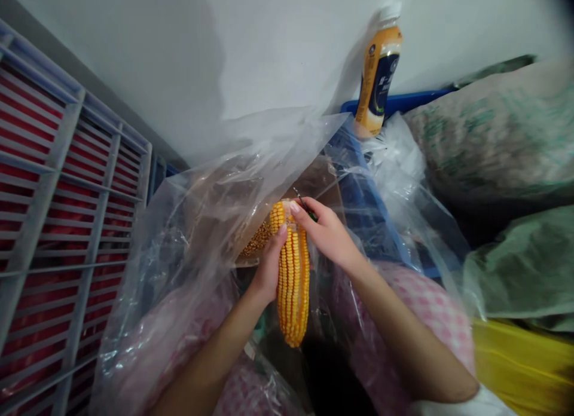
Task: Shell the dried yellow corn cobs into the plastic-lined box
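A yellow corn cob point(293, 290) hangs upright in the middle, most of its kernels in rows, with bare strips near its upper end and down its right side. My left hand point(270, 263) is wrapped around its left side, thumb lying on the kernels. My right hand point(326, 229) is closed at the top of the cob, thumb pressed on the bare part. Between its fingers sits a thin metal tool point(299, 196) with a dark handle, mostly hidden; its tip points up and left. Loose kernels point(256, 241) lie below the cob inside a clear plastic bag point(215, 183).
A grey slatted crate point(67, 159) stands on the left. At the right, a drink bottle point(381, 75) leans on the wall by a blue crate point(374, 189). Beyond are a stuffed woven sack point(497, 129), a green bag point(524, 266) and a yellow item point(520, 356).
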### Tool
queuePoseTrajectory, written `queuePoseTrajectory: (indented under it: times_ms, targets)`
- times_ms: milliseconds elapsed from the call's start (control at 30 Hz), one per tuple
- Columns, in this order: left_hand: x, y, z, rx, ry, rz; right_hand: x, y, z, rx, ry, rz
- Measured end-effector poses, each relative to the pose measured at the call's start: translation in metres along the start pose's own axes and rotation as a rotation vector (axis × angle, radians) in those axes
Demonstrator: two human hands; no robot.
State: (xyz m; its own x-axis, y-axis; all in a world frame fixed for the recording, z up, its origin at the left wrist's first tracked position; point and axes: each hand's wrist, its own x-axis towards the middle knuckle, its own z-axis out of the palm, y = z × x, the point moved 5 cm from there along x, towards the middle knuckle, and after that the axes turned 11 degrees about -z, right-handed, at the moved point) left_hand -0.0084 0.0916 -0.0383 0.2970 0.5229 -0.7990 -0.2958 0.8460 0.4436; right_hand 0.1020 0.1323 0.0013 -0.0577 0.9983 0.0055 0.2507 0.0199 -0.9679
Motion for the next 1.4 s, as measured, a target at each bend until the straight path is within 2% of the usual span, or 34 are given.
queuePoseTrajectory:
  times_ms: [133, 333, 500, 633, 733, 900, 1167, 1300, 1400]
  targets:
    - [-0.004, 0.010, -0.001, 0.032, 0.046, -0.038, 0.001, -0.004, -0.001, 0.038, -0.127, -0.023]
    - [-0.012, 0.020, -0.005, 0.104, 0.024, -0.130, 0.002, -0.009, -0.003, 0.055, -0.151, -0.069]
    - [-0.015, 0.015, -0.004, 0.115, -0.011, -0.218, 0.001, -0.005, -0.006, -0.140, 0.032, -0.016]
    - [-0.017, 0.011, 0.001, 0.120, -0.023, -0.260, 0.001, 0.004, -0.010, -0.153, 0.139, 0.052]
    - [-0.018, 0.009, 0.001, 0.130, -0.036, -0.294, 0.002, 0.007, -0.010, -0.025, 0.134, 0.082]
    - [-0.019, 0.016, 0.001, 0.111, -0.062, -0.249, 0.002, 0.004, -0.006, 0.268, 0.063, 0.139]
    - [-0.023, 0.018, 0.001, 0.130, -0.154, -0.233, -0.001, 0.001, -0.002, 0.621, 0.024, 0.209]
    - [-0.023, 0.015, 0.000, 0.154, -0.203, -0.213, -0.003, 0.002, 0.003, 0.793, -0.032, 0.308]
    - [-0.021, 0.014, -0.001, 0.171, -0.183, -0.220, -0.005, 0.001, 0.008, 0.887, -0.110, 0.384]
